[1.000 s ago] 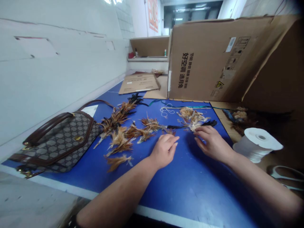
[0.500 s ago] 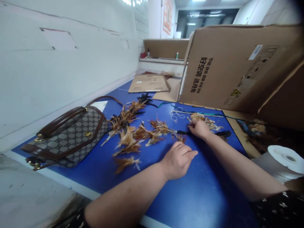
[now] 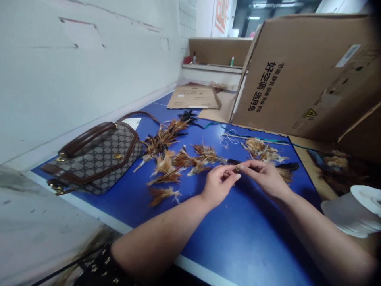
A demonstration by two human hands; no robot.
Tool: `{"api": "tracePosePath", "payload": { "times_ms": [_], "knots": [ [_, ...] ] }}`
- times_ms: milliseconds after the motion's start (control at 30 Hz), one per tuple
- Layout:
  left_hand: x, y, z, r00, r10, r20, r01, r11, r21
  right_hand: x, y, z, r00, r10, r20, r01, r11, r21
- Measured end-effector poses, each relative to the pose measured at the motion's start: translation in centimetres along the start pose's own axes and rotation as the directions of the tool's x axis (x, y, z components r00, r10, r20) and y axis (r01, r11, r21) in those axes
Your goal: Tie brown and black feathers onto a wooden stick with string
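Both hands (image 3: 236, 169) now meet, perhaps pinching feather (image 3: 233, 162).

My left hand (image 3: 218, 185) and my right hand (image 3: 266, 178) are both bare: no gloves, no rings or watch that I can make out. My forearms are bare too, uncovered from the wrists back to the lower edge of the view. My fingernails are short and plain as far as I can tell. At the bottom left, near my left elbow, a bit of my clothing (image 3: 99, 270) shows: dark, almost black fabric with a small, light, scattered print, possibly floral, too blurred to read exactly.
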State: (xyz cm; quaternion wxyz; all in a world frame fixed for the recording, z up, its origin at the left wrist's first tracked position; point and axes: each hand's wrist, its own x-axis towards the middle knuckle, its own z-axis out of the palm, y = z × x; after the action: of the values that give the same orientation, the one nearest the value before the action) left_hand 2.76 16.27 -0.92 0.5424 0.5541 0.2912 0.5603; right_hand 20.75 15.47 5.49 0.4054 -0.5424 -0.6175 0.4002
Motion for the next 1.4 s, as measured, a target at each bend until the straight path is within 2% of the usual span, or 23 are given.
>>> {"api": "tracePosePath", "payload": {
  "times_ms": [133, 267, 433, 633, 733, 800, 867, 967, 1067, 1133, 1200, 1300, 1400],
  "knots": [
    [-0.2, 0.2, 0.1, 0.997, -0.076, 0.015, 0.077, 0.995, -0.07, -1.9, -0.3, 1.2, 0.999, -0.016, 0.049, 0.015, 1.0, 0.02],
    [-0.5, 0.5, -0.2, 0.991, -0.131, 0.036, 0.133, 0.989, -0.059, -3.4, 0.1, 1.5, 1.0, 0.005, -0.016, -0.003, 0.998, 0.07],
    [-1.1, 1.0, -0.3, 0.969, -0.19, 0.157, 0.212, 0.968, -0.133, -4.9, 1.0, 2.2, 0.993, 0.079, -0.083, -0.06, 0.975, 0.214],
    [-1.3, 1.2, -0.3, 0.935, -0.202, 0.29, 0.251, 0.957, -0.143, -5.6, 1.8, 3.0, 0.982, 0.096, -0.165, -0.053, 0.967, 0.251],
    [-1.3, 1.3, -0.3, 0.934, -0.239, 0.264, 0.27, 0.959, -0.085, -5.5, 2.3, 3.1, 0.982, 0.108, -0.154, -0.071, 0.971, 0.227],
    [-1.2, 1.1, -0.3, 0.947, -0.244, 0.209, 0.257, 0.966, -0.037, -4.7, 2.8, 2.5, 0.984, 0.108, -0.139, -0.082, 0.98, 0.179],
    [-1.2, 0.8, -0.1, 0.959, -0.224, 0.172, 0.225, 0.974, 0.014, -3.2, 3.4, 1.2, 0.975, 0.076, -0.21, -0.061, 0.995, 0.078],
    [-1.3, 0.4, 0.1, 0.974, -0.155, 0.164, 0.138, 0.984, 0.111, 0.4, 4.2, -1.7, 0.908, 0.004, -0.418, -0.061, 0.991, -0.122],
    [-1.5, 0.3, 0.2, 0.979, -0.035, 0.2, -0.013, 0.972, 0.234, 4.3, 4.7, -4.4, 0.864, -0.033, -0.503, -0.099, 0.968, -0.232],
    [-1.5, 0.4, 0.2, 0.972, 0.039, 0.23, -0.108, 0.95, 0.293, 6.3, 5.0, -5.3, 0.868, -0.066, -0.491, -0.106, 0.944, -0.313],
    [-1.5, 0.5, 0.2, 0.962, 0.102, 0.253, -0.183, 0.929, 0.323, 7.9, 5.3, -5.4, 0.887, -0.082, -0.453, -0.113, 0.915, -0.387],
    [-1.3, 0.6, 0.1, 0.948, 0.161, 0.276, -0.253, 0.907, 0.336, 9.6, 5.9, -4.4, 0.919, -0.073, -0.387, -0.133, 0.867, -0.48],
    [-1.3, 0.6, 0.2, 0.943, 0.169, 0.286, -0.265, 0.902, 0.341, 11.2, 6.5, -2.9, 0.95, -0.039, -0.31, -0.149, 0.816, -0.559]
  ]
}}
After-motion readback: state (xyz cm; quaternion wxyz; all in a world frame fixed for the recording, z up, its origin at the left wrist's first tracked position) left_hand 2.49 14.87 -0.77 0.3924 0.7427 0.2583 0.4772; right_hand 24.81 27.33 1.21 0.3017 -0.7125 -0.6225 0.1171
